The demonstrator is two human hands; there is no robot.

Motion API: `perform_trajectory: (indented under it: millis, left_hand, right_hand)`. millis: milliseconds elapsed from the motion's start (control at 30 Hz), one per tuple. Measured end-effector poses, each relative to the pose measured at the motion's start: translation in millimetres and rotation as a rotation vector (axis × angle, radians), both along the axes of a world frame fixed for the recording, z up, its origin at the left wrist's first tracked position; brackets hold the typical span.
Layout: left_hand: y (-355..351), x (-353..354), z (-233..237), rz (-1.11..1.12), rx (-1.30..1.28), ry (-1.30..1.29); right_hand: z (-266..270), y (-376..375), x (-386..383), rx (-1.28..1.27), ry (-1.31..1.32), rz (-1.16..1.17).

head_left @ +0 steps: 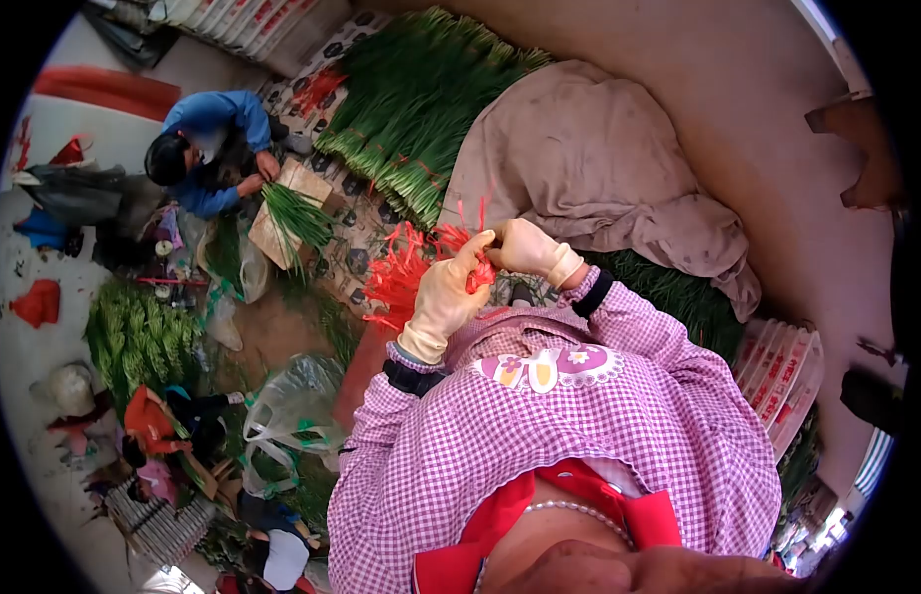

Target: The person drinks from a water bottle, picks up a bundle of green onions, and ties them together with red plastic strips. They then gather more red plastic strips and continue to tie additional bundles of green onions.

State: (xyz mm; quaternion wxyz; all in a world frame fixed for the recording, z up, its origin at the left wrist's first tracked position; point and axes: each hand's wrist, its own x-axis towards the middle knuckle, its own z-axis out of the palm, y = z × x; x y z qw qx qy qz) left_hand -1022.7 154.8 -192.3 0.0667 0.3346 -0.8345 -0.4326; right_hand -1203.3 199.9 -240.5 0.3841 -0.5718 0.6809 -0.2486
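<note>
Both my hands wear pale cream gloves and meet in front of my chest. My left hand is closed around a bunch of red ties, whose loose strands fan out to the left and above the fingers. Close against it, my right hand has its fingers pinched together at the top of the bunch. Whether a single strand lies between those fingertips is too small to tell. Behind my hands lie long green stalks in tied bundles, next to a brown cloth.
At the upper left a co-worker in blue handles green stalks over a block. Plastic bags and more green bundles lie on the left. Several people sit at the lower left. A white crate stands to the right.
</note>
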Motion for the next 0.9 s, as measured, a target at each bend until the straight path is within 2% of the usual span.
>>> perform_trajectory:
  millis: [33,67,133,167,200,267,300,367,433,500,567,667,733,800,833,900]
  left_hand:
    - [5.2,0.4,1.6,-0.02,-0.041,0.079]
    - [10.2,0.0,4.0,-0.011,-0.042,0.077]
    - [16.4,-0.5,8.0,-0.03,0.088,0.31]
    - [20.6,0.5,7.2,-0.019,0.088,0.309]
    - [24.3,1.7,5.5,0.061,0.243,0.402]
    - [23.0,8.0,-3.3,0.133,0.549,0.519]
    - [22.9,9.4,-8.4,0.135,0.55,0.52]
    - [23.7,14.3,-12.8,0.112,0.575,0.61]
    - [17.8,21.5,-11.2,0.124,0.641,0.64]
    - [10.9,25.2,-9.9,0.206,0.703,0.739]
    - [4.7,34.4,-11.3,0.213,0.667,0.76]
    - [-5.2,49.0,-7.3,0.273,0.656,0.8]
    - [-21.0,55.4,-2.3,0.332,0.663,0.836]
    - [-37.3,71.5,3.4,0.452,0.8,0.875]
    - [-44.7,80.0,-2.4,0.469,0.789,0.887]
    - [-57.6,96.8,-21.5,0.491,0.69,0.727]
  right_hand:
    - [1.6,0.2,-3.5,0.083,-0.042,0.085]
    - [-7.4,1.2,-5.6,0.085,0.036,0.162]
    - [-26.0,2.9,-6.5,0.042,0.0,0.248]
    - [-30.2,4.3,-5.9,0.0,-0.035,0.327]
    - [-17.4,3.8,-5.7,0.001,-0.035,0.342]
    - [7.4,-2.8,-7.1,0.383,-0.396,0.244]
    - [6.6,-4.0,-7.7,0.385,-0.395,0.245]
    - [4.2,-8.8,-6.7,0.474,-0.561,0.302]
    - [6.2,-20.7,-0.2,0.484,-0.5,0.337]
    - [6.1,-32.7,5.3,0.488,-0.554,0.369]
    - [3.5,-45.8,8.8,0.42,-0.504,0.464]
    - [14.4,-68.3,20.4,0.493,-0.452,0.556]
    - [19.9,-82.8,26.4,0.548,-0.638,0.404]
    - [42.6,-97.7,35.4,0.485,-0.531,0.354]
    - [49.6,-107.3,40.9,0.413,-0.44,0.291]
    - [42.1,-125.0,51.3,0.377,-0.387,0.291]
